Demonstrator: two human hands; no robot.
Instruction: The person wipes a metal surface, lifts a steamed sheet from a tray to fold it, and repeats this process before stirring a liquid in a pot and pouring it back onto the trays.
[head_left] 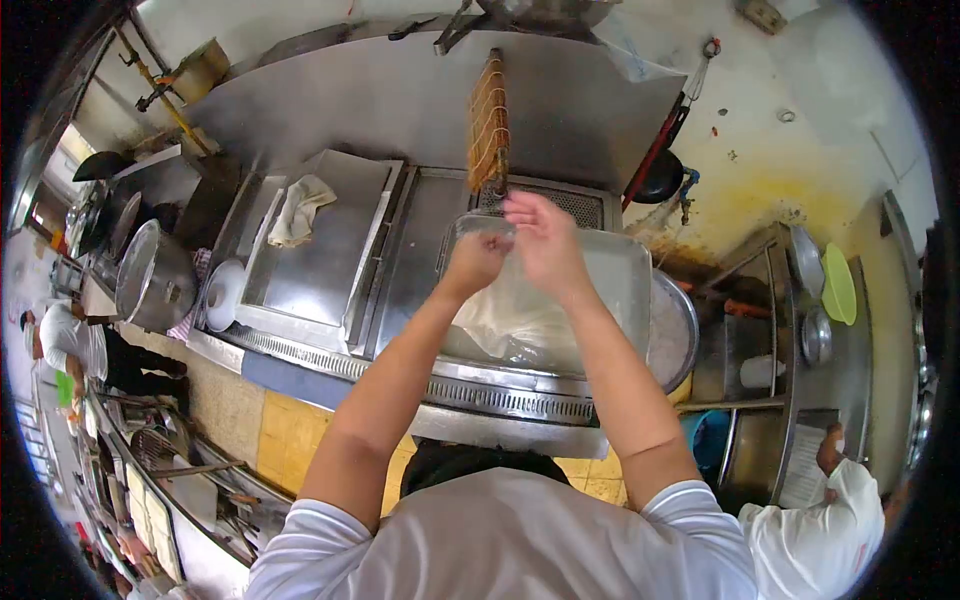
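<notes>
Both arms reach forward over a large translucent tub (625, 290) on the steel counter. A whitish cloth-like mass (515, 320) lies in the tub, seemingly in liquid. My left hand (478, 264) is closed above the tub's far part; what its fingers hold, if anything, I cannot make out. Close beside it, my right hand (545, 245) is open, with fingers stretched toward the left. Just beyond the fingertips stands an upright wooden slatted piece (488, 125) bound with light cord, near a perforated metal plate (575, 205).
A folded cloth (300, 210) lies on a steel lid (325, 250) to the left, near a large pot (155, 275). A round basin (675, 330) sits right of the tub. One person (70, 340) stands at far left, another (825, 530) at lower right.
</notes>
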